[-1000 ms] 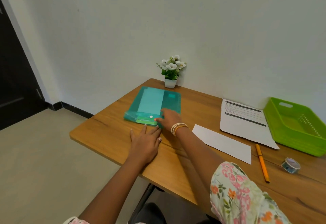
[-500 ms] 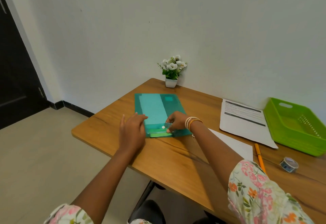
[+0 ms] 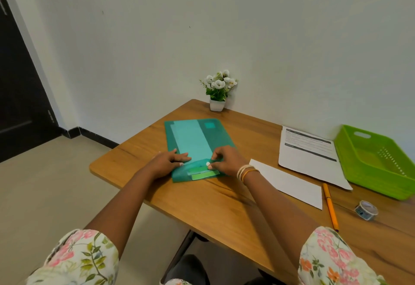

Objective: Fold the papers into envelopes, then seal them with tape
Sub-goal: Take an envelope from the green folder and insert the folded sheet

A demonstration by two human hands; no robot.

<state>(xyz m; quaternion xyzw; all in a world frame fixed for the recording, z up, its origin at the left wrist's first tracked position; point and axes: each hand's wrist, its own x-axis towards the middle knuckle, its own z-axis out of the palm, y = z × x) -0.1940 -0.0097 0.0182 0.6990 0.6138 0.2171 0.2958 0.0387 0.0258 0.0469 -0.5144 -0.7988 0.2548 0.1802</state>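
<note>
Green folder (image 3: 197, 141) flat on tabletop (image 3: 215, 204), under both hands: left hand (image 3: 165, 163) pressing flat, fingers straight; right hand (image 3: 224, 160) pinching its snap flap.

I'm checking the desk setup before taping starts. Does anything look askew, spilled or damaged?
Nothing spilled or damaged. The teal folder lies at an angle to the table edge, left hand flat on it, right hand pinching its flap.

Your worktop (image 3: 202, 206) is wood-grain with a smooth, low-sheen finish. On it you have a translucent teal plastic folder (image 3: 195, 136), slightly glossy; matt white paper sheets (image 3: 289, 183); a shiny green plastic basket (image 3: 377, 165); and a glossy roll of tape (image 3: 366, 210). Your sleeves (image 3: 332, 260) are floral cloth.
</note>
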